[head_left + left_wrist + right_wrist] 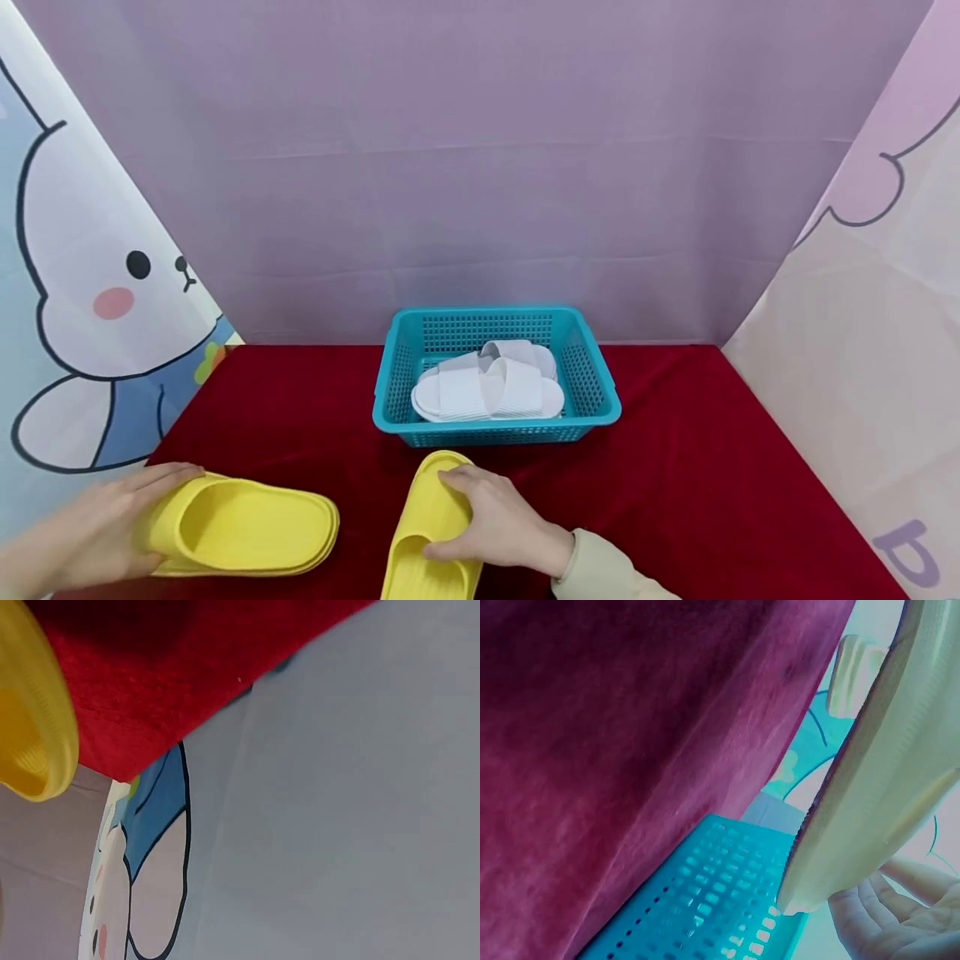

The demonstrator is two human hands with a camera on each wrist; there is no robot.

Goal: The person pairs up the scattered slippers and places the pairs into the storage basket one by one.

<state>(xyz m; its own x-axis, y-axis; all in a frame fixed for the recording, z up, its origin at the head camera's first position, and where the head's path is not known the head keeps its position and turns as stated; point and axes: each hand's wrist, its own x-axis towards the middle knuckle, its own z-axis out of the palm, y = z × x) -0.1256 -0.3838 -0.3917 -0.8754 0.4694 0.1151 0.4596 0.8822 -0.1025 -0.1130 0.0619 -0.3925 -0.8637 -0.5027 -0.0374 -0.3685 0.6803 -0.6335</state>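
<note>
At the left, my left hand (112, 525) holds a yellow slipper (258, 525) by its closed toe, the heel pointing right. Part of that slipper's yellow edge (56, 712) shows in the left wrist view, where the hand itself is out of sight. In front of the basket, my right hand (498, 512) grips a second yellow slipper (423, 512) from its right side, thumb by the foot opening and fingers toward the toe. The right wrist view shows this slipper's sidewall (877, 780) with my fingers (862, 907) against it.
A teal plastic basket (495, 425) stands near the back of the red cloth (675, 467). Two white slippers (487, 392) lie side by side in it. A mauve curtain (480, 167) rises behind, and printed panels (862, 358) flank both sides.
</note>
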